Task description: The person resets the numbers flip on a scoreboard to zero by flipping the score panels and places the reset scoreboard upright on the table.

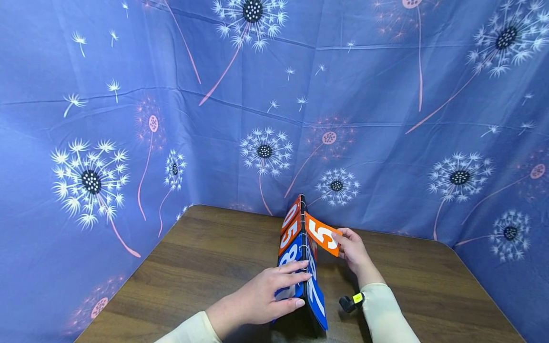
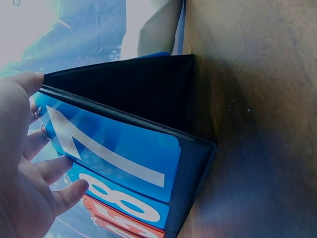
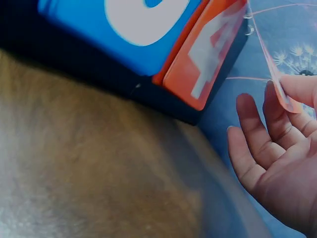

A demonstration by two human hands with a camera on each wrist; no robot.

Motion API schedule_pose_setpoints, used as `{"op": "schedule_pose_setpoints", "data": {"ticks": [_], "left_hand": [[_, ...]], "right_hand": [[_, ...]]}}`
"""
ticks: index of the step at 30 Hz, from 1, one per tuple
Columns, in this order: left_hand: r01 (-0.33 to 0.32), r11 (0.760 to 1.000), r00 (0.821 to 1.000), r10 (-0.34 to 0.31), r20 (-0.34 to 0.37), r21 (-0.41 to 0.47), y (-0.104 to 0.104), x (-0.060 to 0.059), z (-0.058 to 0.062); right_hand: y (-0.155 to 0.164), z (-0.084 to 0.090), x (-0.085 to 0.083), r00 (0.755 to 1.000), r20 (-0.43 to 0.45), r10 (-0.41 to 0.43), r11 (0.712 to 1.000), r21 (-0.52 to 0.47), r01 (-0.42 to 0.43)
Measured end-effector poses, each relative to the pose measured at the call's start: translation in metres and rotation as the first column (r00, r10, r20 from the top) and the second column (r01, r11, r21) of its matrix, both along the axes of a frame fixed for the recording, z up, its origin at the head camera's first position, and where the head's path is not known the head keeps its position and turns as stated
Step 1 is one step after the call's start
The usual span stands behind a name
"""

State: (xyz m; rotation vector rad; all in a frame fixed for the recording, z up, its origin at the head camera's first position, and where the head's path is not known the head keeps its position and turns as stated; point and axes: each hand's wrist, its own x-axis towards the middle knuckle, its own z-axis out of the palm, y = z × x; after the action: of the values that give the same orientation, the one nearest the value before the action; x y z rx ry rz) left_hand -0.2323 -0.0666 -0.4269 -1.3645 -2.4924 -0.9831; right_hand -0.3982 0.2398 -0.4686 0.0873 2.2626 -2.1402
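- Head view: hands are working a flip scoreboard (image 1: 302,257) that is standing tent-like on the wooden table (image 1: 206,267), near its far middle, in front of a blue dandelion-print cloth (image 1: 128,119).
- The left hand (image 1: 268,297) is resting against the board's left face, fingers straight and slightly spread over the blue cards, steadying it.
- The right hand (image 1: 351,247) is pinching the free edge of one orange card (image 1: 322,233) showing a 5, lifted out to the right on the rings at the ridge.
- Judging by this, a card flip is under way; the next move is calling for swinging that card over the ridge while the left hand is holding the board steady.
- Count here: one scoreboard, two hands, one lifted card, and one small black-and-yellow device (image 1: 351,301) sitting at the right wrist.
- Left wrist view: the left hand (image 2: 25,188) is lying along the blue cards, fingers (image 2: 74,191) straight and parted; two blue digit cards, a 7 (image 2: 114,148) and an 8 (image 2: 119,201), are showing, with an orange one below.
- Right wrist view: the right hand (image 3: 277,163) is showing its lower fingers loosely open, while its upper fingertips (image 3: 297,89) are pinching the card's thin edge; one blue card and one orange card are showing on the board (image 3: 163,54).
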Motion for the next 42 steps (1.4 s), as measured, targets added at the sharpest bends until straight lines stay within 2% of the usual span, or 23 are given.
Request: {"op": "schedule_pose_setpoints", "data": {"ticks": [5, 9, 14, 20, 23, 27, 34, 37, 42], "left_hand": [[-0.002, 1.000, 1.000, 0.002, -0.012, -0.010, 0.001, 0.001, 0.000], [-0.004, 1.000, 1.000, 0.003, -0.014, -0.009, 0.001, 0.001, -0.001], [-0.006, 1.000, 1.000, 0.006, -0.013, -0.006, 0.001, 0.000, -0.001], [-0.019, 1.000, 1.000, 0.019, 0.007, -0.011, 0.001, 0.001, 0.000], [-0.023, 1.000, 0.999, 0.023, 0.024, -0.017, 0.001, 0.002, 0.001], [-0.015, 1.000, 1.000, 0.015, 0.026, -0.014, 0.002, 0.002, 0.002], [-0.010, 1.000, 1.000, 0.010, -0.002, -0.007, 0.002, 0.001, 0.000], [-0.003, 1.000, 1.000, 0.003, -0.013, -0.001, 0.003, 0.000, 0.000], [-0.001, 1.000, 0.998, 0.001, -0.060, 0.006, 0.003, 0.000, -0.001]], "right_hand": [[0.007, 0.013, 0.005, 1.000, -0.014, -0.001, 0.989, -0.148, -0.001], [0.010, 0.025, 0.010, 0.999, -0.027, 0.038, 0.958, -0.284, -0.044], [0.012, 0.038, 0.015, 0.991, -0.061, 0.120, 0.890, -0.435, -0.134], [0.008, 0.049, 0.019, 0.964, -0.157, 0.216, 0.783, -0.562, -0.267], [0.005, 0.054, 0.022, 0.953, -0.203, 0.225, 0.761, -0.574, -0.302], [0.001, 0.062, 0.026, 0.936, -0.269, 0.229, 0.783, -0.520, -0.341], [-0.013, 0.075, 0.033, 0.919, -0.332, 0.213, 0.855, -0.391, -0.340], [-0.020, 0.080, 0.034, 0.906, -0.364, 0.216, 0.878, -0.334, -0.343], [-0.035, 0.093, 0.031, 0.892, -0.394, 0.223, 0.925, -0.205, -0.321]]}}
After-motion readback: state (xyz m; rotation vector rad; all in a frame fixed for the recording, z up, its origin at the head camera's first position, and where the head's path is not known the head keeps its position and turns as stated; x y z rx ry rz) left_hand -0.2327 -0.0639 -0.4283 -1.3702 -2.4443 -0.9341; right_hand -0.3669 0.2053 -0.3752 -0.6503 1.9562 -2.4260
